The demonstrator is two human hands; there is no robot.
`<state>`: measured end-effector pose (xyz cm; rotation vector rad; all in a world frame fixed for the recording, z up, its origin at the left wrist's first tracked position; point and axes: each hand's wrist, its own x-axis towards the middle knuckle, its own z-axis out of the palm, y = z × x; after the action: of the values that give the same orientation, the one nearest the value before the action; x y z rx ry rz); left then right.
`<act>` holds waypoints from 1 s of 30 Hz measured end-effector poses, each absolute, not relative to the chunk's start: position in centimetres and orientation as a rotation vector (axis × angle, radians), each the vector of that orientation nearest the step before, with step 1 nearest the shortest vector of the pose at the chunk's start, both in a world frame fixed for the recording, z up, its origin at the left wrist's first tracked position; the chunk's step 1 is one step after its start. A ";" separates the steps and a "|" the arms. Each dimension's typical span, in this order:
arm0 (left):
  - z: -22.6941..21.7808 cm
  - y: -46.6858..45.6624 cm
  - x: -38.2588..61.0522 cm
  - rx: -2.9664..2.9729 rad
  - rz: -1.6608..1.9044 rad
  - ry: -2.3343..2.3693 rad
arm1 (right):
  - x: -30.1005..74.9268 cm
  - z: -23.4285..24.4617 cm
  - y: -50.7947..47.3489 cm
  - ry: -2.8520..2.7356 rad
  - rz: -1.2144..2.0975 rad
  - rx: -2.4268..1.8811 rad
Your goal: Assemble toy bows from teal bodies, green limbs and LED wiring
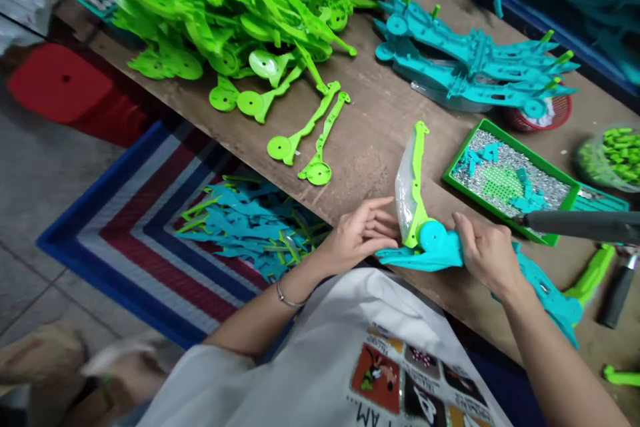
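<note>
My right hand (490, 257) is closed around a long teal plastic part (443, 250) near the table's front edge. A lime-green plastic arm (417, 173) stands out from that part, joined beside its round teal disc. Along the left side of the green arm runs a clear plastic piece (405, 180). My left hand (357, 233) is just left of the joint, fingers stretched out and apart; whether the fingertips touch the clear piece I cannot tell. The teal part continues behind my right wrist to another green arm (593, 277) on the right.
Lime-green arms (240, 7) are heaped at the back left. Teal assemblies (475, 60) lie at the back right. A green tray (565, 217) holds small metal pieces, beside a tub of green pegs (620, 153). A dark rod-shaped tool (580, 223) juts in from the right. Below stands a striped bin (150, 227).
</note>
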<state>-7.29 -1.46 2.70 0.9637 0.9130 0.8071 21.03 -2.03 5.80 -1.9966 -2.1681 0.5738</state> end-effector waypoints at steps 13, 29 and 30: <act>6.2 1.4 -7.0 1.029 0.704 0.903 | 20.8 6.0 -3.0 -2.287 0.506 -1.863; 5.5 2.0 -7.7 0.753 0.717 0.969 | 20.7 4.8 -1.8 -2.298 0.440 -1.970; 5.1 1.7 -7.8 0.746 0.637 0.965 | 20.7 4.6 -1.6 -2.305 0.430 -1.985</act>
<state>-7.82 1.69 5.13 0.7456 0.9653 0.6371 20.67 -1.63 4.65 -1.9853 -2.3053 0.4303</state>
